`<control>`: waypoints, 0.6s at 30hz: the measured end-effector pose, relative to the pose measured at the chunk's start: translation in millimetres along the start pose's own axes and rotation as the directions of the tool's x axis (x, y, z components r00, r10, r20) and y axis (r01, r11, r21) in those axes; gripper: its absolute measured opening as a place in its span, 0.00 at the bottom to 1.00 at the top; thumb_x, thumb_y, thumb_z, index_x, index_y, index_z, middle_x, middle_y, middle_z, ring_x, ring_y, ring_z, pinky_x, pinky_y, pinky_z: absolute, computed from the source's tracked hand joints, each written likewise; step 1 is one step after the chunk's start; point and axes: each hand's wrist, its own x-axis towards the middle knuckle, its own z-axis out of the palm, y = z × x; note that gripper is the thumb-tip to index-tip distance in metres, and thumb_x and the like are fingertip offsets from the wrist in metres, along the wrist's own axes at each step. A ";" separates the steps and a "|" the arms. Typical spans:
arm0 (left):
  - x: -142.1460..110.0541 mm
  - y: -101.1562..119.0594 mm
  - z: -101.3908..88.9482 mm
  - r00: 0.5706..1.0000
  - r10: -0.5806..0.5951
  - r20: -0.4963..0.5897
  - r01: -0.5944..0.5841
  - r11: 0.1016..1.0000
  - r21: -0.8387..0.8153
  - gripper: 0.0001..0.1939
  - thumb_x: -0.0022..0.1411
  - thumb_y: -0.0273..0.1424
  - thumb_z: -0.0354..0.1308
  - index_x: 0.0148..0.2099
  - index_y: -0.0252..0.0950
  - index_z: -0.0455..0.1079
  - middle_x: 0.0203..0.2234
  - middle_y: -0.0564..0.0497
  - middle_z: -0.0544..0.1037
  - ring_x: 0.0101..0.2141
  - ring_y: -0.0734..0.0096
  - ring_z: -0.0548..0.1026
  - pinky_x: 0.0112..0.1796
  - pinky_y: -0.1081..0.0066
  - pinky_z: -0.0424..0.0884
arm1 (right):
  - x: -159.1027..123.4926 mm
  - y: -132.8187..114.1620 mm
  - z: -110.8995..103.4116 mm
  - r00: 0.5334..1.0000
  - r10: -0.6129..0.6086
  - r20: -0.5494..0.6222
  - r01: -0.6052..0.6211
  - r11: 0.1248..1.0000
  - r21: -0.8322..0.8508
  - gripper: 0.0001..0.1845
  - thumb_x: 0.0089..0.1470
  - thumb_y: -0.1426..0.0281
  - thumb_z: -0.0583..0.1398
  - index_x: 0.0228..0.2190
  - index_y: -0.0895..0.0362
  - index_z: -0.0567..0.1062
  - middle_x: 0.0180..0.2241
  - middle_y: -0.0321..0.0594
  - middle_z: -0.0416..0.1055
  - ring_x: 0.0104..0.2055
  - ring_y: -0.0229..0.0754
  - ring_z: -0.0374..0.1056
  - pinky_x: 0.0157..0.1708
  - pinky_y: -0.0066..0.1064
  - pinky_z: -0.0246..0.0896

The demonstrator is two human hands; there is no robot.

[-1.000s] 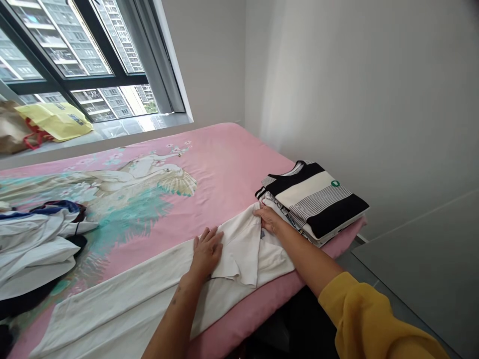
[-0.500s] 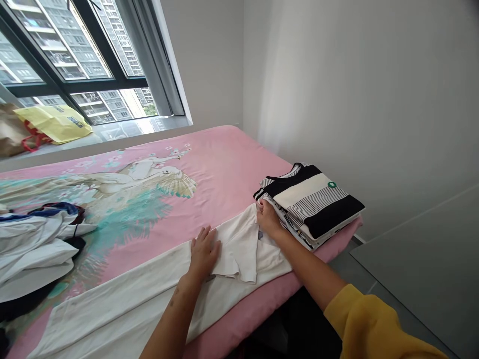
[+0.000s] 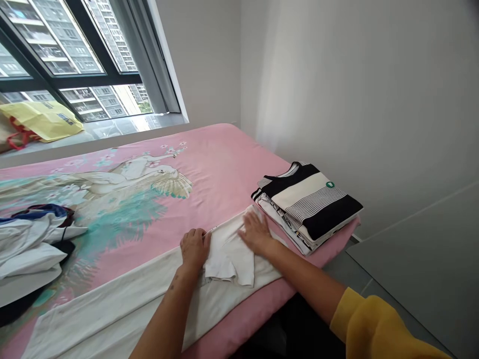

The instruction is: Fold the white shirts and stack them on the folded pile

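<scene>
A white short-sleeved T-shirt (image 3: 119,299) lies stretched along the bed's near edge, with its sleeve part (image 3: 230,257) folded over on top. My left hand (image 3: 195,249) is at the left end of this folded part, fingers bent and the thumb against the cloth, closed on its edge. On the right of the fold, my right hand (image 3: 256,232) rests with its fingers spread flat on the fabric, slightly blurred. Just beyond it sits a stack of folded clothes, topped by a black, cream and striped shirt (image 3: 312,197) with a round green mark.
A loose heap of clothes (image 3: 33,249) lies at the left on the pink bed sheet (image 3: 224,164). The bed's corner meets the grey wall (image 3: 355,99). A yellow bag (image 3: 47,122) rests on the windowsill, and grey floor shows at the lower right.
My right hand has let go of the T-shirt's far corner and moved slightly left, flat on the fold. My left hand has shifted to the fold's left edge, its fingers now bent.
</scene>
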 end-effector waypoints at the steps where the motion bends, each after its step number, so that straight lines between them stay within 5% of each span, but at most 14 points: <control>1: -1.5 -0.9 2.4 1.000 -0.012 -0.017 0.012 1.000 0.004 0.16 0.63 0.40 0.46 0.37 0.37 0.71 0.36 0.44 0.74 0.41 0.56 0.69 0.43 0.59 0.62 | -0.1 7.4 -1.0 0.994 0.095 -0.046 -0.095 0.995 0.008 0.33 0.60 0.58 0.49 0.61 0.64 0.57 0.65 0.53 0.44 0.67 0.57 0.34 0.61 0.57 0.28; 3: -4.4 -2.0 6.7 0.998 -0.025 -0.049 0.025 1.000 0.007 0.15 0.63 0.40 0.46 0.38 0.38 0.70 0.37 0.44 0.73 0.41 0.56 0.68 0.44 0.59 0.61 | -2.9 16.4 -3.3 0.982 0.117 -0.150 -0.114 0.993 0.032 0.31 0.60 0.61 0.49 0.60 0.64 0.58 0.65 0.51 0.44 0.67 0.55 0.32 0.61 0.55 0.30; 5: -6.3 -3.2 9.7 0.996 -0.020 -0.084 0.019 1.000 -0.011 0.15 0.63 0.40 0.46 0.40 0.38 0.70 0.38 0.45 0.74 0.42 0.57 0.68 0.45 0.60 0.61 | -6.3 16.6 -4.3 0.980 -0.032 -0.196 0.040 0.999 0.036 0.28 0.61 0.62 0.48 0.59 0.61 0.61 0.65 0.47 0.46 0.67 0.51 0.32 0.63 0.50 0.28; 8: -7.0 -6.0 11.7 0.992 -0.008 -0.122 0.001 0.998 -0.058 0.14 0.63 0.39 0.48 0.41 0.38 0.70 0.38 0.46 0.74 0.41 0.59 0.69 0.46 0.63 0.61 | -5.3 10.2 -3.5 0.978 -0.178 -0.106 0.183 0.982 0.044 0.28 0.62 0.59 0.47 0.59 0.59 0.61 0.64 0.46 0.50 0.67 0.49 0.35 0.63 0.49 0.23; 13: -6.5 -9.3 13.1 0.992 -0.014 -0.128 0.006 0.998 -0.066 0.14 0.63 0.39 0.48 0.39 0.39 0.72 0.36 0.47 0.74 0.41 0.61 0.69 0.46 0.63 0.62 | -0.3 8.9 -6.9 0.991 0.116 -0.073 -0.109 0.989 0.101 0.34 0.62 0.57 0.46 0.62 0.64 0.53 0.65 0.50 0.43 0.67 0.55 0.32 0.62 0.54 0.27; 18: -4.4 -8.4 13.8 0.990 -0.025 -0.139 0.015 0.998 -0.068 0.15 0.62 0.40 0.47 0.38 0.39 0.73 0.36 0.46 0.74 0.41 0.59 0.69 0.45 0.63 0.62 | -40.1 1.7 -13.3 0.986 -0.164 0.013 0.162 0.982 0.097 0.34 0.61 0.53 0.46 0.62 0.59 0.54 0.65 0.47 0.44 0.68 0.51 0.32 0.63 0.53 0.22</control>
